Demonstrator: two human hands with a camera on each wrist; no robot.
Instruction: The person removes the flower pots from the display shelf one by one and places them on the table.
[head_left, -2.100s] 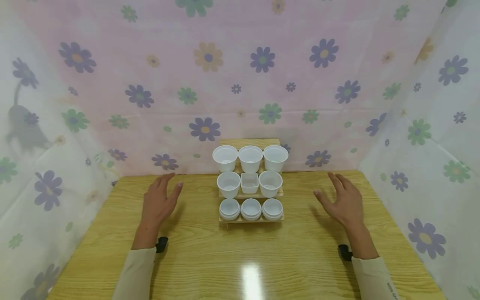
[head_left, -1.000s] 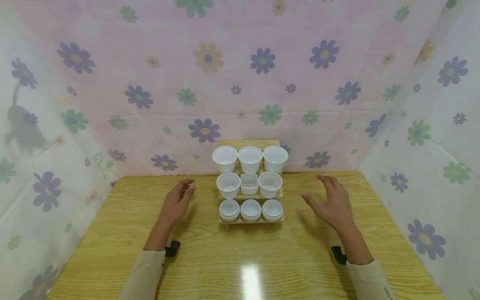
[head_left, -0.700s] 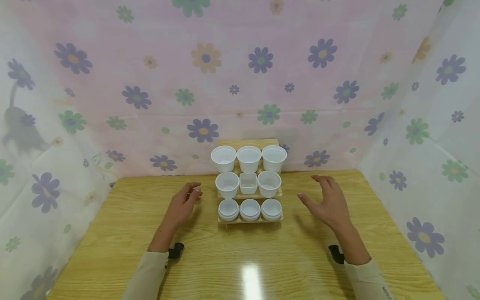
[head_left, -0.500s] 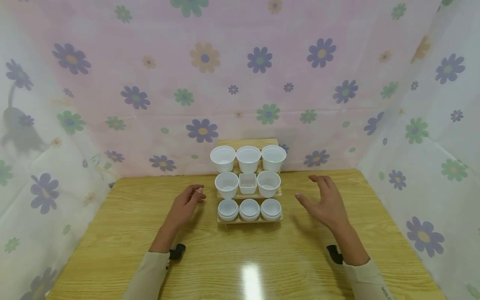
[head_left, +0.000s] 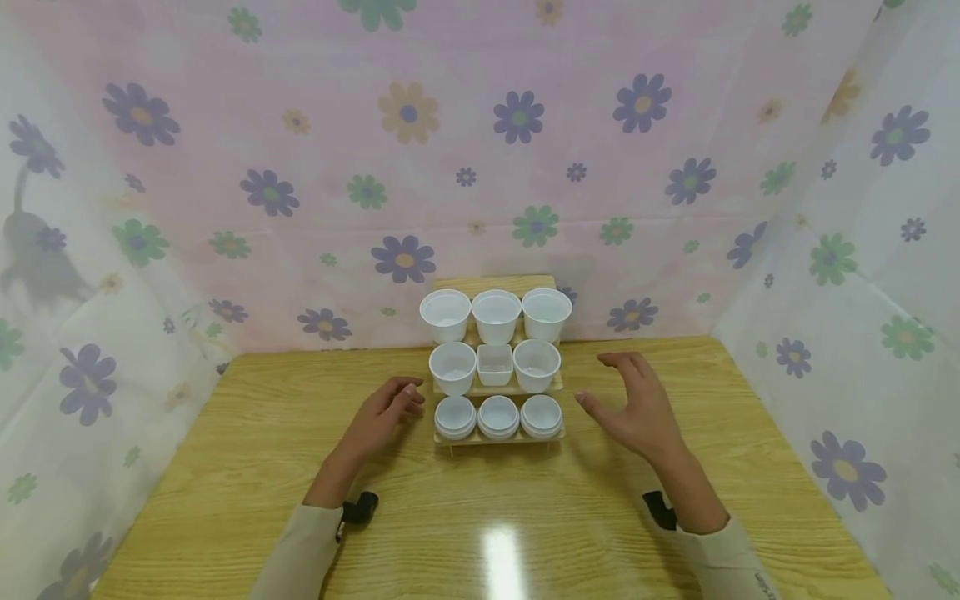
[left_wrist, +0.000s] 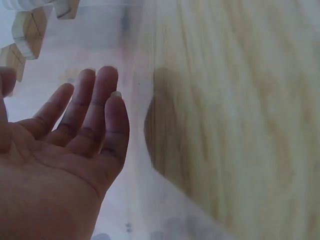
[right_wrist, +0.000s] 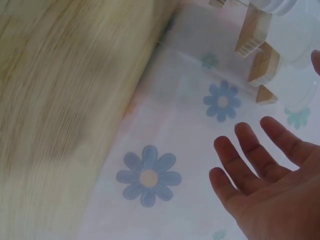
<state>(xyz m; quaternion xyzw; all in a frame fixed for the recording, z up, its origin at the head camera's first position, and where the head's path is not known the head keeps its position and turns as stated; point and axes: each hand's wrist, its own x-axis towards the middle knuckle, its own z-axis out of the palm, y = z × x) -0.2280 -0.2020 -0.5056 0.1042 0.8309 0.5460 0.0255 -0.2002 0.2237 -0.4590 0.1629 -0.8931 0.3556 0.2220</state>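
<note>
In front of you, toward the back of the tabletop (head_left: 450, 508), stands a pale wooden three-tier stepped rack (head_left: 495, 285). Its top step carries three round white plastic cups (head_left: 496, 318) side by side, mouths up. On the middle step, a small square white plastic cup (head_left: 495, 365) sits between a round white cup at your left (head_left: 453, 371) and another at your right (head_left: 537, 369). The lowest step holds a row of three low round white tubs (head_left: 498, 419) with ridged rims.

Your hands flank the rack, both released. Your left hand (head_left: 377, 422) is just beside the rack's left end, its fingers relaxed and slightly bent; the left wrist view shows its palm and a gap before the wooden steps. Your right hand (head_left: 637, 417) is near the right end, thumb spread from the fingers and pointing toward the rack.

At each wrist you wear a black fitting (head_left: 362, 507), below which begin your beige sleeves (head_left: 296, 546). The tabletop has a yellowish wood grain, with a bright reflection close to you. Behind it hangs a pink sheet printed with purple, green and orange flowers (head_left: 442, 183); whiter flowered sheeting (head_left: 892, 275) lines both sides.
</note>
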